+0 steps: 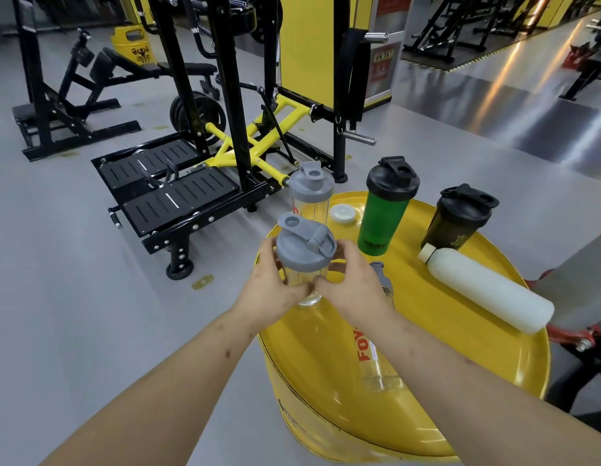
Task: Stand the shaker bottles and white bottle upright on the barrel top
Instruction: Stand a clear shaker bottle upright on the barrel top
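Hands (312, 280) around clear shaker (305, 260)

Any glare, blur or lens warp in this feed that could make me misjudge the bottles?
Head view: wide-angle warp bends the barrel top and leans edge objects; ceiling-light streaks glare off the far floor; the clear shaker in both hands, left hand, right hand, is see-through and faint-edged; the lying white bottle looks sharp.
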`<state>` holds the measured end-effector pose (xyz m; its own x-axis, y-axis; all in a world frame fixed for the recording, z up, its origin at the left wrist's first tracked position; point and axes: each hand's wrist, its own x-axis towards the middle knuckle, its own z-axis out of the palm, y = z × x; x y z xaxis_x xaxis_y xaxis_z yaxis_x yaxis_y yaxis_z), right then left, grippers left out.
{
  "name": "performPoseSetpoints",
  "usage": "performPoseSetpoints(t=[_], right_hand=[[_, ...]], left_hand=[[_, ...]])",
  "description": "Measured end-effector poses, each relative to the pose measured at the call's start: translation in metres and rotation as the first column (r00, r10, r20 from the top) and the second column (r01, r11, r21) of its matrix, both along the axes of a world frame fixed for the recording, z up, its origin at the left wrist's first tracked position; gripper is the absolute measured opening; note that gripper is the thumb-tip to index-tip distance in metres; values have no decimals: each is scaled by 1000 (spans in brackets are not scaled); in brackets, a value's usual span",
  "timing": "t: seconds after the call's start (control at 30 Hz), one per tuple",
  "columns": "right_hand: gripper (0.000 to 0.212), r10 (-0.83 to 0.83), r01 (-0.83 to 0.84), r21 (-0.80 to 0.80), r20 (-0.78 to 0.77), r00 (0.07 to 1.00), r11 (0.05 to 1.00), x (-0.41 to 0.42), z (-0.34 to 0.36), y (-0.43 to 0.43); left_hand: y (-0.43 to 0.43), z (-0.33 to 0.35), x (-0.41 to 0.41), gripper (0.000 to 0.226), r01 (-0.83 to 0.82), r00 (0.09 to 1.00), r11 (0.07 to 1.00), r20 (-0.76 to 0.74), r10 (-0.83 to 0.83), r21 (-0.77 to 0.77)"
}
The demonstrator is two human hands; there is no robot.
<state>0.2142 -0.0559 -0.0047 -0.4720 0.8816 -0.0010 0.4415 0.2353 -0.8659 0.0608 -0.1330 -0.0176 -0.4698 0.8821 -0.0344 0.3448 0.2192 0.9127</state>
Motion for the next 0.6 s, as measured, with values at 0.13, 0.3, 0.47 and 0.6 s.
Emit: performPoseSetpoints(t=[0.13, 0.3, 0.47, 0.6], right_hand=[[55, 2, -2, 12, -4, 1000, 1000, -1, -2, 1], [56, 5, -5, 27, 11, 1000, 1000, 2, -1, 2], [55, -4, 3, 29, 19, 1000, 1000, 6, 2, 2], [56, 2, -3, 38, 37, 999, 999, 7, 2, 1]], left_hand=[[2, -2, -2, 95, 23, 999, 1000, 38, -23, -9], [6, -3, -2, 88, 36, 998, 999, 48, -35, -8], [7, -5, 1, 91, 36, 999, 999, 36, -36, -2], [5, -5, 0, 92, 48, 998, 999, 37, -48, 11]])
